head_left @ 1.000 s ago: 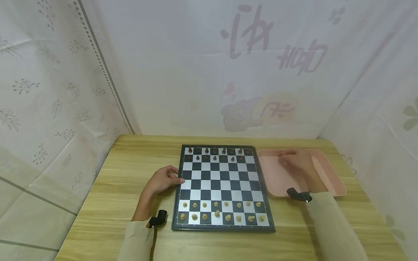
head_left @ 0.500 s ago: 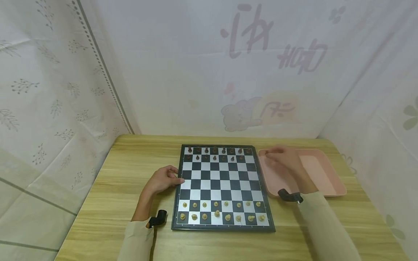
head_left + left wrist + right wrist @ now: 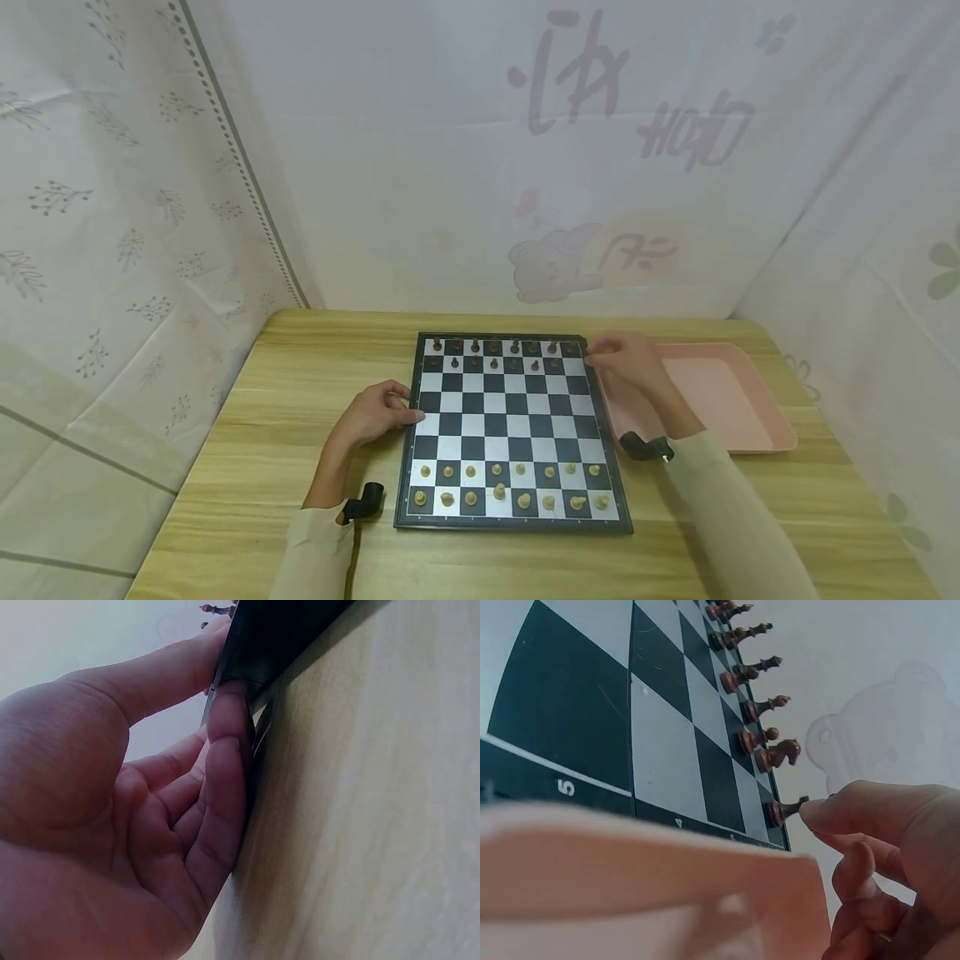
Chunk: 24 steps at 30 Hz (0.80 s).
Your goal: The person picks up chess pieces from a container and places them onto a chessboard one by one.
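Observation:
A black-and-white chessboard [image 3: 504, 404] lies on the wooden table [image 3: 300, 375]. Dark pieces [image 3: 495, 354] fill its far rows and light pieces [image 3: 510, 487] its near rows. My left hand [image 3: 408, 408] grips the board's left edge [image 3: 277, 637], thumb on top and fingers [image 3: 229, 742] against the side. My right hand [image 3: 592, 357] is at the far right corner. In the right wrist view its fingertips [image 3: 825, 814] hold the top of a dark chess piece [image 3: 782, 811] standing on the edge square, with the other fingers curled.
A pink tray [image 3: 720, 392] sits just right of the board, under my right forearm. Patterned cloth walls [image 3: 150, 208] close in the table on the left, back and right. Bare wood lies left of the board and along the near edge.
My right hand has moved left from over the pink tray to the board's far right corner. The left hand and the board have stayed put.

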### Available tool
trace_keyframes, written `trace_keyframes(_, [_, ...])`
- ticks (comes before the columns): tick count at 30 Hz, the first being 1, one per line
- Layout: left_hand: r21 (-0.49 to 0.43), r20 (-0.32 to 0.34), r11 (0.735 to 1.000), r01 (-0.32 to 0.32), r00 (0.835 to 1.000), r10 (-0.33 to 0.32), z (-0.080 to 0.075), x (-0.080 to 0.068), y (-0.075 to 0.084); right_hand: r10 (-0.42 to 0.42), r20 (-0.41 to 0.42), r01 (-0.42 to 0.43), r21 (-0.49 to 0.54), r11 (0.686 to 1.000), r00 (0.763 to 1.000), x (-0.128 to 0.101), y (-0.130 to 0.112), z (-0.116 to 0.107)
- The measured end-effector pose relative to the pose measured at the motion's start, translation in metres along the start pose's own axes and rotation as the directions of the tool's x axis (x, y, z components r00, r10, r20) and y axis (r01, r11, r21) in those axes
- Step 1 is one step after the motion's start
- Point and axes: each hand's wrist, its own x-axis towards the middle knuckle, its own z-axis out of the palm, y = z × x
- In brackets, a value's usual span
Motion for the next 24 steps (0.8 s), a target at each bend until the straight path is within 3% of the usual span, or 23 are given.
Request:
trace_keyframes(14, [0.000, 0.007, 1.000, -0.003, 1.000, 0.003, 0.000, 0.000, 0.002, -0.056, 0.023, 0.060, -0.202, 0.978, 0.998, 0.006, -0.005, 0.014])
trace_keyframes(24, [0.009, 0.005, 1.000, 0.012, 1.000, -0.012, 0.001, 0.000, 0.001, -0.029, 0.047, 0.039, -0.223, 0.974, 0.998, 0.007, -0.006, 0.016])
